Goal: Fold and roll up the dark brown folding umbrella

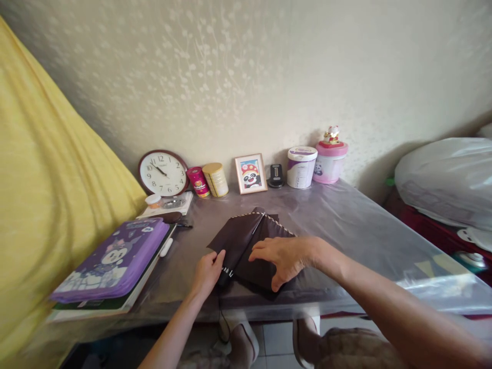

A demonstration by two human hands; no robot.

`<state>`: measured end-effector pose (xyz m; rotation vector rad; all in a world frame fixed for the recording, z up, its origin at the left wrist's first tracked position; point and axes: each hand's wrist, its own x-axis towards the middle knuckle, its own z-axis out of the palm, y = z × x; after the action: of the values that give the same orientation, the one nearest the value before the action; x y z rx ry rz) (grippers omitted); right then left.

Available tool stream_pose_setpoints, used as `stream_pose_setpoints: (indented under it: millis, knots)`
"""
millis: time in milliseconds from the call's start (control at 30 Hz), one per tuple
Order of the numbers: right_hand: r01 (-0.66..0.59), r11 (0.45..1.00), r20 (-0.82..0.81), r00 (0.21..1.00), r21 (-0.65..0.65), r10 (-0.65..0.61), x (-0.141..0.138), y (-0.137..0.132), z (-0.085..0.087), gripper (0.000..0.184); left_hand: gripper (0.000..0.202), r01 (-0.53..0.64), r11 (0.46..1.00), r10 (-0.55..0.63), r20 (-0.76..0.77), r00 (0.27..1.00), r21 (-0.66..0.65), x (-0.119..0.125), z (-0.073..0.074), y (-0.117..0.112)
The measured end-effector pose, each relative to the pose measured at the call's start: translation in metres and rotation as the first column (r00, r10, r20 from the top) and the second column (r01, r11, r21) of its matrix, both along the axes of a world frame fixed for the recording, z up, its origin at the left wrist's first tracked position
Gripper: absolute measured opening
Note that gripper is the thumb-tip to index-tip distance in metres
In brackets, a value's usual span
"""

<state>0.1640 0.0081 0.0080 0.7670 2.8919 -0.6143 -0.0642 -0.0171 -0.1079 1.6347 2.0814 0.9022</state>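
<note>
A folded dark brown umbrella (242, 237) with pale stitched edging lies on the plastic-covered table (346, 220) near its front edge. My left hand (207, 272) is closed in a pinch on the umbrella's lower left edge. My right hand (285, 257) lies across its right side with fingers stretched out flat, pressing the fabric down.
A purple cartoon case (115, 259) on books lies at left beside a yellow curtain (42, 205). Along the wall stand a clock (163, 173), two tins (209, 180), a panda picture (251, 174), a white tub (302, 167) and a pink jar (330, 161). A plastic-wrapped bundle (446, 177) sits at right.
</note>
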Motion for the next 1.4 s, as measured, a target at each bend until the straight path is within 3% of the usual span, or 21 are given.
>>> stream_pose_setpoints:
  millis: [133, 433, 700, 1033, 1200, 1400]
  knots:
    - [-0.001, 0.988, 0.070, 0.997, 0.154, -0.010, -0.004, -0.011, -0.010, 0.066, 0.042, -0.002, 1.000, 0.002, 0.025, 1.000, 0.004, 0.000, 0.002, -0.001]
    - [-0.002, 0.978, 0.089, 0.996, 0.207, -0.017, -0.002, -0.018, -0.018, 0.056, 0.041, 0.020, 1.000, -0.018, 0.110, 0.994, -0.010, -0.004, 0.005, -0.004]
    - [0.027, 0.932, 0.132, 0.988, 0.361, -0.079, 0.006, -0.005, -0.027, 0.038, 0.038, -0.006, 1.000, 0.008, 0.202, 0.979, -0.013, -0.005, 0.008, -0.006]
    - [0.083, 0.906, 0.139, 0.978, 0.414, -0.153, 0.013, 0.007, -0.015, 0.016, 0.037, -0.071, 0.992, 0.119, 0.542, 0.832, -0.109, -0.006, 0.007, -0.008]
    - [0.132, 0.851, 0.051, 0.982, 0.509, -0.182, 0.012, 0.006, 0.003, 0.016, 0.034, -0.022, 0.999, 0.039, 0.554, 0.832, -0.038, -0.004, 0.009, -0.009]
    - [0.279, 0.754, -0.075, 0.953, 0.594, -0.293, 0.001, 0.006, 0.014, 0.016, 0.029, 0.067, 0.998, -0.061, 0.495, 0.867, 0.006, 0.002, 0.028, -0.015]
